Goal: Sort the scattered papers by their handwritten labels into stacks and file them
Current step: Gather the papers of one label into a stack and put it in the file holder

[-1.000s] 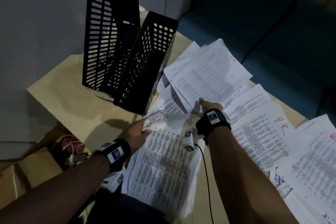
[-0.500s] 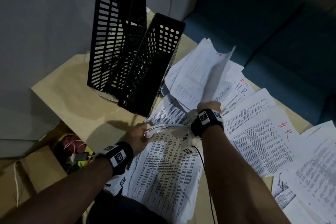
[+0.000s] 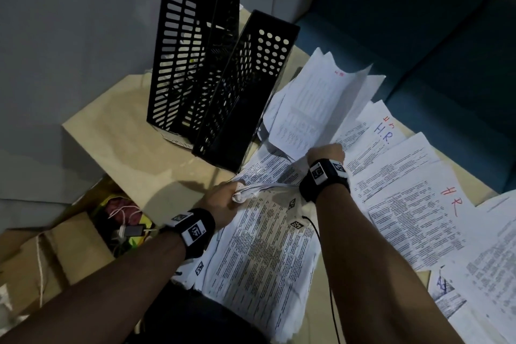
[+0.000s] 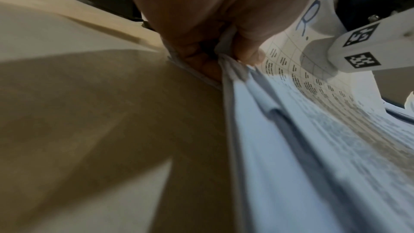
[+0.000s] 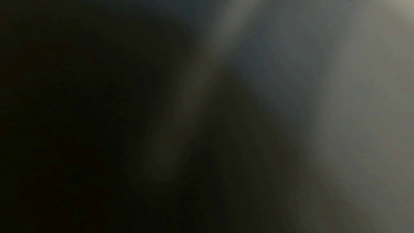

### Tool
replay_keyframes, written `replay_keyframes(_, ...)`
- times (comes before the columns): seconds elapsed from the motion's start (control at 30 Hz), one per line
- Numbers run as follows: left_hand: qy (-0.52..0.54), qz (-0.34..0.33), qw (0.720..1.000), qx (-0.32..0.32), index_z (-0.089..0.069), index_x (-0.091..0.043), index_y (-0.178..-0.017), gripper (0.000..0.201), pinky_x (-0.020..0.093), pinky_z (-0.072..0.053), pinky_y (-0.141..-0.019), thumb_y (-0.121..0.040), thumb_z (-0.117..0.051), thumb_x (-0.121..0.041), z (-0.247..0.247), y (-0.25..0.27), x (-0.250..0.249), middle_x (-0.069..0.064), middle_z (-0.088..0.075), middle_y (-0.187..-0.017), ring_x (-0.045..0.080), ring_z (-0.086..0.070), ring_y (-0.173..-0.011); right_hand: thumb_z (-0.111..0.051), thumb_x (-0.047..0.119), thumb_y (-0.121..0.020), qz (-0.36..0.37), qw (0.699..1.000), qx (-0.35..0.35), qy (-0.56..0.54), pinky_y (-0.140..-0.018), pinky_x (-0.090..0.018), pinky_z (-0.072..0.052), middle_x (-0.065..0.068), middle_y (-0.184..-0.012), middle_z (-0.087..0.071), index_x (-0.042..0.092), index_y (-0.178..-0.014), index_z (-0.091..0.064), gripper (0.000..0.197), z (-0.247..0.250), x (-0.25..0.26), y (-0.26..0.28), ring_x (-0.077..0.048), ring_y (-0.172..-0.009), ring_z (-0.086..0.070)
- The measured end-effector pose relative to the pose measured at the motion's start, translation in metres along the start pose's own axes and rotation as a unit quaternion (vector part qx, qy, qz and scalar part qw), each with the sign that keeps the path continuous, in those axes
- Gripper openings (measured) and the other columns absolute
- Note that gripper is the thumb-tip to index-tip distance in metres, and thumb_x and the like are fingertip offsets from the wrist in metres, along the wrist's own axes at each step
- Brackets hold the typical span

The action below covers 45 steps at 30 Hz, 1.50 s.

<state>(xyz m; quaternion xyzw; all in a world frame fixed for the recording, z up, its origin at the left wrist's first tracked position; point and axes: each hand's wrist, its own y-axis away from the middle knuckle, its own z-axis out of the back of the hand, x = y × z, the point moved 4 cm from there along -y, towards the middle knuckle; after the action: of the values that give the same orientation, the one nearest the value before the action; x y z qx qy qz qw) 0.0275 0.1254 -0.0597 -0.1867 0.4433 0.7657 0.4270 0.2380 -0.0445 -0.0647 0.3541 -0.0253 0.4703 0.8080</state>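
Printed white papers lie spread over the tan tabletop (image 3: pixel 120 145). My left hand (image 3: pixel 226 198) grips the bunched top corner of a stack of sheets (image 3: pixel 265 260) close to me; the left wrist view shows the fingers (image 4: pixel 246 50) curled round the crumpled edge (image 4: pixel 228 70). My right hand (image 3: pixel 325 152) holds a bundle of sheets (image 3: pixel 312 103) lifted and curved upward, its fingers hidden behind the paper. Sheets marked "H.R." in blue (image 3: pixel 384 134) and "HR" in red (image 3: pixel 451 200) lie to the right. The right wrist view is dark and blurred.
Two black perforated file holders (image 3: pixel 195 45) (image 3: pixel 245 92) stand at the back left of the table. An open cardboard box (image 3: pixel 55 246) with cables sits low at the left. A dark blue sofa (image 3: pixel 432 36) lies beyond the table.
My right hand has raised its bundle from lying flat to standing curved, uncovering the blue "H.R." sheet. My left hand has closed tighter on the stack's corner.
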Motion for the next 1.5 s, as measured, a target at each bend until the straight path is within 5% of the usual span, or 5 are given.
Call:
replay_keyframes(0.47,0.190,0.009,0.982,-0.009,-0.061,-0.019,-0.109,0.017,0.029,-0.043,-0.078,-0.094,-0.059,-0.026,-0.016,-0.024,-0.037,0.002,-0.066,-0.098,0.022,-0.060,-0.089,-0.077,0.015,-0.077,0.182,0.938,0.002,-0.296,-0.046,-0.017,-0.044,-0.002,-0.078,-0.069,0.013,-0.096,-0.067,0.022,0.158,-0.087,0.072,-0.003,-0.052,-0.060)
replay_keyframes(0.67,0.204,0.058,0.977,-0.021,-0.063,-0.022,-0.070,0.009,0.040,-0.049,-0.070,-0.075,-0.057,-0.025,-0.029,-0.046,-0.038,0.008,-0.066,-0.074,0.035,-0.063,-0.078,-0.071,0.024,-0.085,0.135,0.975,0.117,-0.134,-0.081,-0.032,-0.050,0.007,-0.100,-0.068,0.023,-0.118,-0.058,0.035,0.098,-0.180,0.091,-0.009,-0.083,-0.065)
replay_keyframes(1.07,0.230,0.031,0.972,-0.042,-0.042,-0.022,-0.135,0.046,0.036,-0.040,-0.095,-0.096,-0.045,-0.046,-0.035,-0.029,-0.057,-0.002,-0.053,-0.118,0.028,-0.051,-0.120,-0.048,0.030,-0.098,0.136,0.990,-0.001,-0.040,-0.060,-0.023,-0.042,0.007,-0.078,-0.063,0.012,-0.139,-0.038,0.046,0.080,-0.160,0.079,-0.011,-0.067,-0.058)
replay_keyframes(1.23,0.268,0.033,0.963,-0.010,-0.035,-0.034,-0.141,0.069,0.046,-0.039,-0.107,-0.082,-0.058,-0.063,-0.040,-0.029,-0.047,-0.010,-0.051,-0.140,0.017,-0.048,-0.128,-0.046,0.013,-0.093,0.168,0.983,0.017,0.079,-0.091,-0.031,-0.047,-0.010,-0.117,-0.064,0.015,-0.113,-0.064,0.027,0.053,-0.151,0.092,-0.028,-0.109,-0.061)
replay_keyframes(1.5,0.224,-0.006,0.974,0.044,-0.048,-0.031,-0.129,0.053,0.031,-0.049,-0.094,-0.086,-0.068,-0.008,-0.036,-0.019,-0.051,-0.012,-0.063,-0.112,0.013,-0.061,-0.107,-0.056,0.025,-0.093,0.185,0.981,-0.020,-0.062,-0.107,-0.040,-0.040,-0.012,-0.144,-0.033,0.011,-0.142,-0.036,0.055,0.075,-0.153,0.090,-0.027,-0.128,-0.044)
